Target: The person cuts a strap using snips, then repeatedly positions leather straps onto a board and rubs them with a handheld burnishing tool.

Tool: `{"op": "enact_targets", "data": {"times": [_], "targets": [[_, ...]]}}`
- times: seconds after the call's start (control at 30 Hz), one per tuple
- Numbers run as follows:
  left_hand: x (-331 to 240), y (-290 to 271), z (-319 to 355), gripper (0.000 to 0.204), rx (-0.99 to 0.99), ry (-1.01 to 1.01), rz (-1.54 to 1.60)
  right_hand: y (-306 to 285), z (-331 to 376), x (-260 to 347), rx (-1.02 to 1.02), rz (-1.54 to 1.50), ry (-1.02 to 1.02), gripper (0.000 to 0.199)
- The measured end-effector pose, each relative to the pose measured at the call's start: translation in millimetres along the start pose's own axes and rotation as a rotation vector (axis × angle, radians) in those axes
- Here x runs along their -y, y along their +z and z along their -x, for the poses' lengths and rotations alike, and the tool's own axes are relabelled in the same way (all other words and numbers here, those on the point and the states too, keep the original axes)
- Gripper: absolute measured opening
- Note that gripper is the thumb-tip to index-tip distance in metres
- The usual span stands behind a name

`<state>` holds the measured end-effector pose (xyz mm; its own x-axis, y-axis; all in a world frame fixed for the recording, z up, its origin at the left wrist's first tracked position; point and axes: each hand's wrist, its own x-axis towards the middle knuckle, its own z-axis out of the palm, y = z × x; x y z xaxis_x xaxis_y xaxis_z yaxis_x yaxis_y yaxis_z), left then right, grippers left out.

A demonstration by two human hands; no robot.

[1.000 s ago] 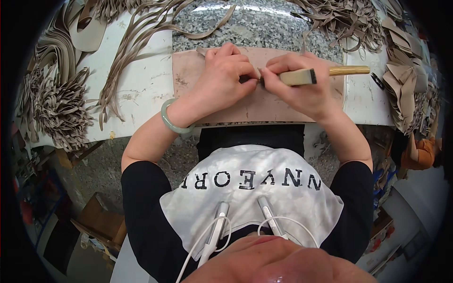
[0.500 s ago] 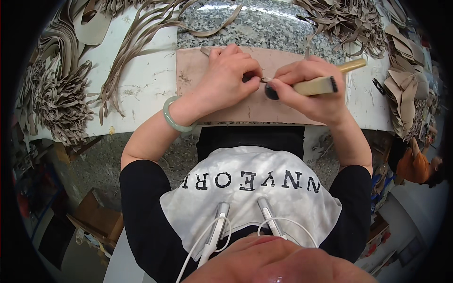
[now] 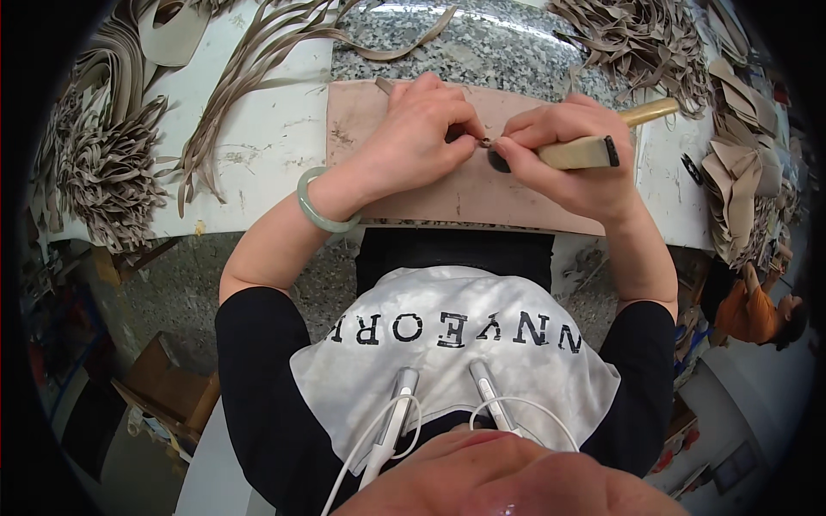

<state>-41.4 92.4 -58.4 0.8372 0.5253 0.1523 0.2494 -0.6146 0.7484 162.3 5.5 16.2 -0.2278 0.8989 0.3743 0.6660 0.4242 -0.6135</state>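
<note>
Our hands meet over a pinkish board on the tabletop.

Our left hand, a pale green bangle on its wrist, pinches a small piece against the board; our right hand grips a flat brush with a wooden handle, its dark tip just beside the left fingertips. We see heaps of beige leather strips lying left and right.

A leather-goods workshop: heaps of cut tan strips crowd the surface's left and right edges around a pink cutting board.
</note>
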Motion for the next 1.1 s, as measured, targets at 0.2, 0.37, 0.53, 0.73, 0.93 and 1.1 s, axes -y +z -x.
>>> {"op": "enact_targets", "data": {"times": [0.2, 0.37, 0.53, 0.73, 0.93, 1.1], "targets": [[1, 2, 2, 0.009, -0.029, 0.092, -0.036, 1, 0, -12, -0.077, 0.056, 0.052, 0.015], [1, -5, 5, 0.012, -0.02, 0.296, -0.245, 17, 9, -16, -0.165, 0.112, 0.048, 0.014], [2, -10, 7, 0.015, 0.024, 0.458, -0.421, 14, 4, -9, -0.305, -0.215, 0.341, 0.015], [7, 1, 10, 0.015, -0.061, 0.355, -0.272, 19, 6, -10, -0.201, -0.096, 0.209, 0.015], [5, -2, 11, 0.009, -0.024, 0.222, -0.152, 22, 10, -14, -0.121, -0.003, 0.081, 0.016], [6, -2, 11, 0.008, -0.029, 0.205, -0.11, 18, 2, -11, -0.273, -0.065, 0.165, 0.015]]}}
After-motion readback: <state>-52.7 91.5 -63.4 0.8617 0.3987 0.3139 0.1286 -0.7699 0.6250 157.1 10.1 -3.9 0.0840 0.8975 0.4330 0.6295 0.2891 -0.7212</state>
